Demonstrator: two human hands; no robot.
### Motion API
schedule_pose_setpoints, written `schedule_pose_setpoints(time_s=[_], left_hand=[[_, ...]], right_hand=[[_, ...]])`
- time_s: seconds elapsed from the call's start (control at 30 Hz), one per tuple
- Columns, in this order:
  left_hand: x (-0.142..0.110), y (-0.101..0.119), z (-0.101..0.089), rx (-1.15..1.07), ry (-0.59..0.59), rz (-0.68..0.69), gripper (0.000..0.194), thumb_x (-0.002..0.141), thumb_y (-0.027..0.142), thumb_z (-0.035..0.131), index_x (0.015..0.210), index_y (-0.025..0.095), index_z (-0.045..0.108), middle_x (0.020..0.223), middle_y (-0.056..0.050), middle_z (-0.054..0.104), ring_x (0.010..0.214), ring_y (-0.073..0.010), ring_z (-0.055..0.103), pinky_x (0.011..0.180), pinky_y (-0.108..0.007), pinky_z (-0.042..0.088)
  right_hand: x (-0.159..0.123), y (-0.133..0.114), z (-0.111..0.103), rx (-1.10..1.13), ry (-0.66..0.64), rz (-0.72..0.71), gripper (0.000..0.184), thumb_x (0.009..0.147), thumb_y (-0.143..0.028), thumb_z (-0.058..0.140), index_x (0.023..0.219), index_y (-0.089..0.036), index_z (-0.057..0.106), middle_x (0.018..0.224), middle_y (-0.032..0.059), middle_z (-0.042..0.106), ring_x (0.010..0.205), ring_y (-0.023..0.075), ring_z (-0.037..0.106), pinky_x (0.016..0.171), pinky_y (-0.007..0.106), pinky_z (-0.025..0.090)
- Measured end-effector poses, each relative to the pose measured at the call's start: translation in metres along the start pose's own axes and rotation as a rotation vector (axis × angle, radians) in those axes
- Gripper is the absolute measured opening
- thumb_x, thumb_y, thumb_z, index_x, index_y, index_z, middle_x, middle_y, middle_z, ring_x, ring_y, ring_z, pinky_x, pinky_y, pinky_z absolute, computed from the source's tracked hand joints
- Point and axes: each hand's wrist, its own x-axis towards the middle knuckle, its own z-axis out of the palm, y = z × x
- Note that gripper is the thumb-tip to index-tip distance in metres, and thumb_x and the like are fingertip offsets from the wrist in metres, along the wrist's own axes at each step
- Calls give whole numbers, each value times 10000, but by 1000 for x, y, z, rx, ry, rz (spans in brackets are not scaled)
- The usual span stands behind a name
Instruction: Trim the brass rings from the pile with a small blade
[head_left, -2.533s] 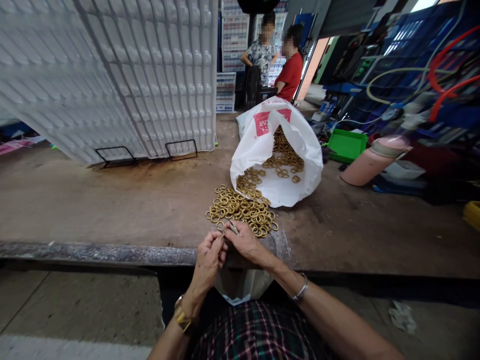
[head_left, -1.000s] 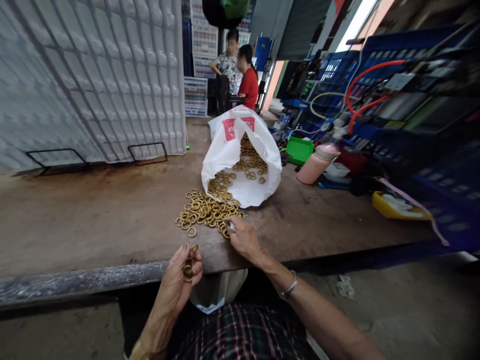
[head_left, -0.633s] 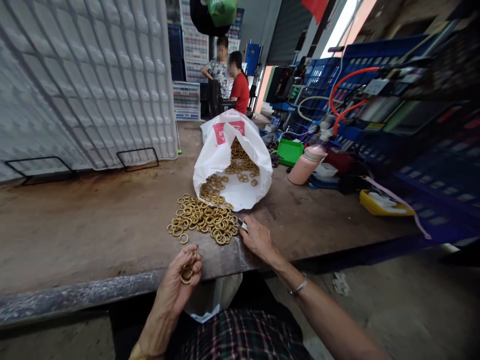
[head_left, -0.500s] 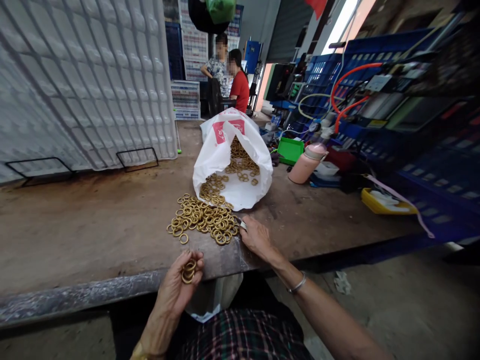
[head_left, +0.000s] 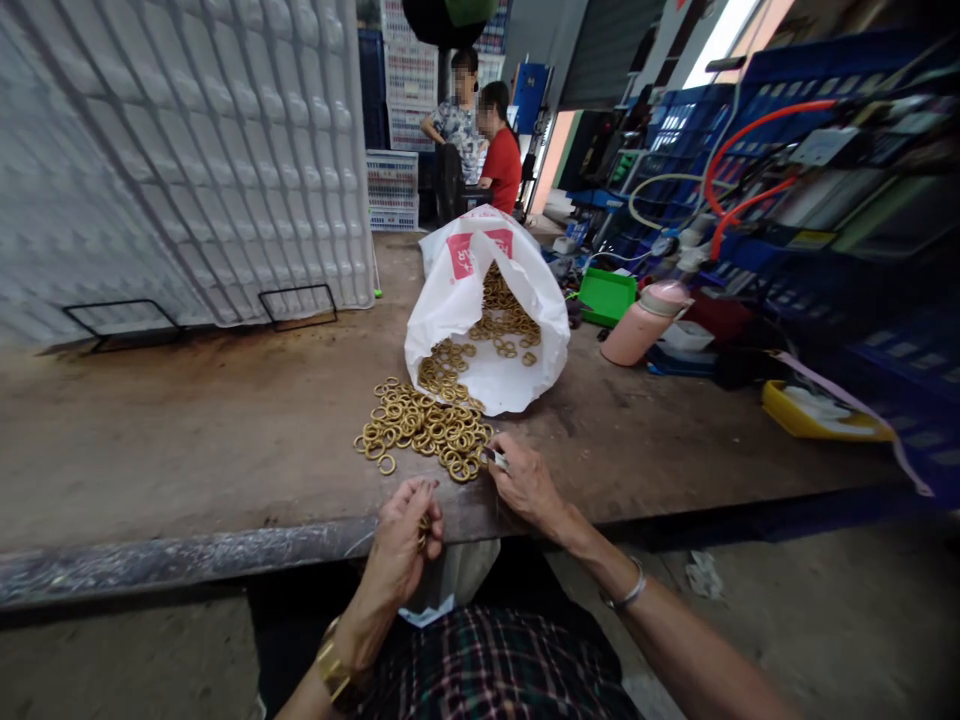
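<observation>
My left hand (head_left: pixel 401 540) is closed around a few gold-coloured metal rings (head_left: pixel 424 532), just above the table's front edge. Its fingers mostly hide them. My right hand (head_left: pixel 529 485) rests on the table at the right edge of a loose pile of similar rings (head_left: pixel 420 425). Its thumb and forefinger are pinched together by a small dark-tipped, pale piece (head_left: pixel 496 458) too small to name. Behind the pile, a white plastic bag (head_left: pixel 525 385) with red print lies on its side, mouth towards me, with many more rings inside.
Translucent ribbed trays (head_left: pixel 285 170) stand in black wire holders at the left. To the right are a pink bottle (head_left: pixel 637 330), a green tray (head_left: pixel 606 295), a yellow tray (head_left: pixel 817 425) and orange hoses (head_left: pixel 720 180). Two people (head_left: pixel 499 165) are beyond the table.
My left hand has turned inward and moved nearer the pile, so its rings show less. My right hand stays by the pile's edge. The whole view has shifted slightly.
</observation>
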Motion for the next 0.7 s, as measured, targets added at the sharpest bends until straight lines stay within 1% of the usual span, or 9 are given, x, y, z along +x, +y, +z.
schedule_pose_setpoints(time_s=[0.13,0.2,0.3,0.4,0.5,0.57,0.63,0.67,0.7], left_hand=[[2,-2,-1,139,30,89,411,671,483,631,904,177,486,540,75,468,384,-47,388,319,-138,250],[2,-3,-5,188,40,115,400,686,494,610,891,170,495,526,77,457,372,-42,367,324,-141,252],[1,-2,-12,202,53,129,365,692,501,599,802,168,494,512,78,443,369,-34,344,337,-140,240],[0,0,-16,193,90,131,359,677,498,613,756,169,493,505,79,432,369,-34,336,347,-144,220],[-1,2,-18,278,143,182,318,696,472,599,735,165,528,490,75,420,378,-45,338,365,-159,231],[-2,4,-19,388,160,290,263,721,425,581,701,162,567,498,59,437,409,-59,360,399,-174,274],[-4,5,-19,494,166,426,211,737,365,569,681,165,604,536,36,480,464,-75,398,454,-185,321],[-4,6,-19,530,167,478,192,740,343,566,682,167,617,553,29,494,484,-80,411,476,-189,334],[-5,7,-19,546,167,500,181,742,332,564,687,169,621,559,26,500,494,-83,417,485,-190,339]], right_hand=[[-7,-30,15,126,-38,-154,151,740,-125,441,857,-186,515,750,28,615,662,153,558,609,233,353],[-8,-41,21,153,-60,-195,159,739,-123,435,859,-186,517,732,26,609,648,152,557,595,231,351],[-7,-53,28,206,-106,-214,141,739,-135,444,846,-183,522,691,20,591,629,146,547,586,226,357],[-4,-63,29,307,-117,-149,85,765,-184,451,803,-191,527,668,2,572,616,130,524,590,219,367],[-1,-68,27,483,-155,-36,148,824,-283,421,785,-195,532,641,-22,552,587,111,498,568,209,373],[2,-71,25,588,-217,21,189,835,-320,413,771,-189,533,620,-31,543,573,103,491,555,204,376],[4,-72,25,654,-268,49,212,827,-326,417,712,-179,518,592,-37,517,557,98,478,545,203,374],[4,-73,25,676,-284,56,229,822,-328,418,674,-176,504,579,-38,498,550,95,466,539,203,371],[4,-74,26,696,-293,61,245,817,-331,418,642,-174,489,569,-39,480,544,93,452,533,203,367]])
